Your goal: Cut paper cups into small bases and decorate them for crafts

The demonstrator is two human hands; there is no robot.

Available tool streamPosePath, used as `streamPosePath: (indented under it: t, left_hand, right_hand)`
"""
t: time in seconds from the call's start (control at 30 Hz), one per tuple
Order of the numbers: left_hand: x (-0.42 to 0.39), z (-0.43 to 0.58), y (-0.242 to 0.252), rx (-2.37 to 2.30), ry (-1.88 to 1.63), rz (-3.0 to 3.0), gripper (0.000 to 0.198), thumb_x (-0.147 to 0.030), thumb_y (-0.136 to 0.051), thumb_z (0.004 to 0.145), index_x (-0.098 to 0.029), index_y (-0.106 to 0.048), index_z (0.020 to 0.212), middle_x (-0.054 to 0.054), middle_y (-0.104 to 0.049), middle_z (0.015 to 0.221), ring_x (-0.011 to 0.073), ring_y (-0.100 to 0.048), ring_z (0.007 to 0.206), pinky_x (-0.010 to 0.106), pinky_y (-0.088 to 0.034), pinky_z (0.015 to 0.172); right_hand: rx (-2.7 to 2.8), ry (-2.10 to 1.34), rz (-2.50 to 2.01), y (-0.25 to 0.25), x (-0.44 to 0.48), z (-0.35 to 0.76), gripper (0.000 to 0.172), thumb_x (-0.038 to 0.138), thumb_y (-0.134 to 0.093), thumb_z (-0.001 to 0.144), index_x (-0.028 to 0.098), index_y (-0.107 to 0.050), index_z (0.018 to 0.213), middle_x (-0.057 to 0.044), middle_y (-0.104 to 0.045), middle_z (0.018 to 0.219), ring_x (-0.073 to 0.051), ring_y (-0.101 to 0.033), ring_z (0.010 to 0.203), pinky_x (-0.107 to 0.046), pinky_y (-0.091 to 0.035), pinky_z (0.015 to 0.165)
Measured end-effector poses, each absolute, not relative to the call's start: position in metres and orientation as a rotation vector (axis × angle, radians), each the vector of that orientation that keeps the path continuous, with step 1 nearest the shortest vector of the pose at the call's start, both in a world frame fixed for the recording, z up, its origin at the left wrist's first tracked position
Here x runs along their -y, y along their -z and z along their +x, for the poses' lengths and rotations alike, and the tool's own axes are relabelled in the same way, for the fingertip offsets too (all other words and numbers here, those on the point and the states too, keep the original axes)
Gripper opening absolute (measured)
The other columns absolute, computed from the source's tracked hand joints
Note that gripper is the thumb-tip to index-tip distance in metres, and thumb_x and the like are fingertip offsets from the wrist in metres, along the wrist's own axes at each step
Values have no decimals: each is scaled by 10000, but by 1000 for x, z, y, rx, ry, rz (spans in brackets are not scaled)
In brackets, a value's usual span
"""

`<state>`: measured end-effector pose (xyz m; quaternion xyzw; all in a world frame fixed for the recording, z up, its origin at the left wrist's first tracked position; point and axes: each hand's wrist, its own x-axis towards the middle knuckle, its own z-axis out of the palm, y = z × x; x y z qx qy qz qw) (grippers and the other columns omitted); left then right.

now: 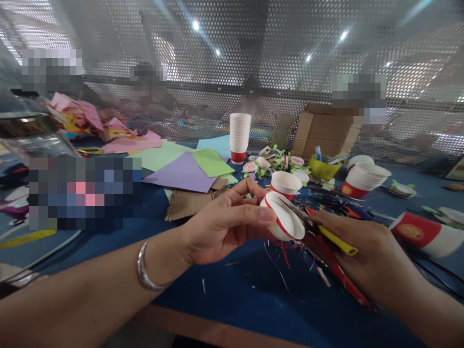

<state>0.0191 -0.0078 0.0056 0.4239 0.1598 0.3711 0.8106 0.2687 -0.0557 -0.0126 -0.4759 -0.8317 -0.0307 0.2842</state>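
Between the thumb and fingers of my left hand (232,217) is a cut-down paper cup bottom (284,220), white with a thin red band. My right hand (366,241) grips scissors (340,240) with yellow and red on the handles. Their blades reach across the white piece at its upper right edge; whether they are cutting at this instant I cannot tell. Just behind the piece stands a white and red paper cup (286,182). Thin red and white paper strips (284,251) lie on the blue tabletop (232,295) below my hands.
A tall stack of paper cups (239,137) stands behind, beside a heap of small cup-bottom pieces (270,159) with green bits. Coloured paper sheets (184,171) and cardboard (188,200) lie left. More cups (366,180), a yellow holder (324,168) and a tipped cup (424,234) are right.
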Motion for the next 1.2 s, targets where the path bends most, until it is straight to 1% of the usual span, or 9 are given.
streamPosePath:
  t: [0.13,0.27,0.4,0.6,0.73,0.87,0.93,1.1,1.2]
  left_hand:
    - [7,17,-6,-314,-763,883,274,-135,-815,755,-184,-578,884,-13,-702,837,115,-722,760,222,-609,737]
    - [5,16,-5,-309,-751,867,270,-144,-821,760,-177,-587,890,-19,-687,848,103,-708,760,230,-622,749]
    - [3,16,-4,-290,-731,902,314,-158,-841,739,-173,-582,914,-3,-700,852,120,-713,778,226,-614,737]
    - [2,16,-3,-300,-703,893,340,-199,-862,733,-160,-584,924,-2,-683,849,117,-700,781,242,-617,761]
    - [1,15,-1,-269,-707,895,328,-198,-852,755,-160,-586,944,-1,-705,857,116,-709,780,254,-620,772]
    - [0,16,1,-187,-709,965,286,-163,-817,798,-167,-580,958,7,-750,881,116,-735,801,216,-608,741]
    - [1,16,2,-184,-708,992,278,-155,-809,808,-175,-580,963,2,-758,897,114,-739,810,211,-606,743]
    - [2,18,2,-177,-702,1007,273,-177,-812,814,-181,-590,972,2,-766,917,117,-743,823,219,-608,756]
    - [2,18,1,-176,-700,997,274,-185,-813,816,-179,-586,971,3,-762,899,115,-741,808,219,-606,748]
  right_hand:
    - [2244,131,-1223,16,57,273,342,232,-464,923,278,-710,1156,-76,-811,843,-308,-761,647,-383,-534,524]
    - [2247,165,-1227,16,58,273,340,203,-489,891,271,-702,1147,-76,-812,845,-306,-763,655,-378,-539,532]
    - [2262,204,-1178,13,58,270,271,139,-478,876,249,-670,1033,-61,-796,772,-268,-742,584,-335,-489,477]
    - [2289,353,-1149,17,60,275,379,79,-441,816,248,-594,1119,-35,-782,742,-265,-732,557,-340,-444,470]
    - [2293,380,-1127,11,60,271,382,56,-426,762,232,-598,1055,-39,-770,699,-260,-721,530,-337,-446,449]
    - [2300,336,-1114,4,58,265,274,79,-438,783,238,-607,929,-30,-729,603,-244,-691,469,-325,-429,401]
    - [2291,336,-1116,5,58,266,261,88,-441,795,242,-612,917,-37,-738,619,-247,-693,472,-325,-437,408]
    - [2293,387,-1131,9,61,272,379,55,-442,763,209,-635,1051,-53,-780,710,-254,-725,522,-320,-467,445]
    - [2322,393,-1140,9,61,273,390,37,-435,740,197,-649,1023,-56,-775,691,-242,-716,500,-310,-446,433]
